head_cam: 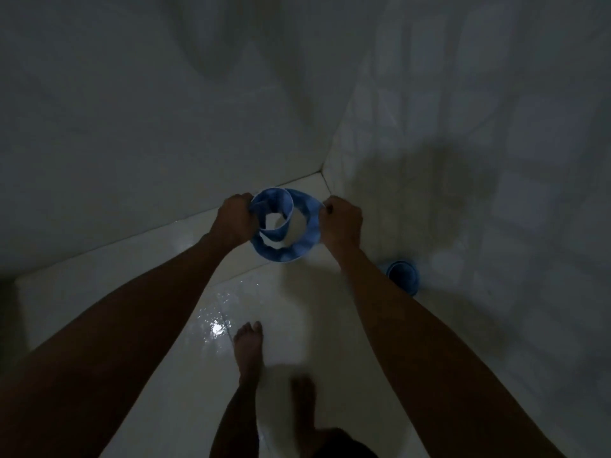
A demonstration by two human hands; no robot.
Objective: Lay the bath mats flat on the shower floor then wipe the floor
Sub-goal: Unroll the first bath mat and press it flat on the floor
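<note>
Head view, dim light: a blue bath mat (287, 226), curled into a loose roll, is held up in the air over the far corner of the shower floor (284, 312). Its left edge is gripped by the left hand (235, 219), fingers curled round it; its right edge is pinched by the right hand (340, 223). Both grips are closed on the mat. A 2nd blue roll (403, 276) is seen on the floor by the right wall (463, 160), just beside the right forearm. A bare foot (248, 342) is planted on wet tiles w/ glints.

Head view — steep downward look, close over shower floor (297, 325) corner
</note>
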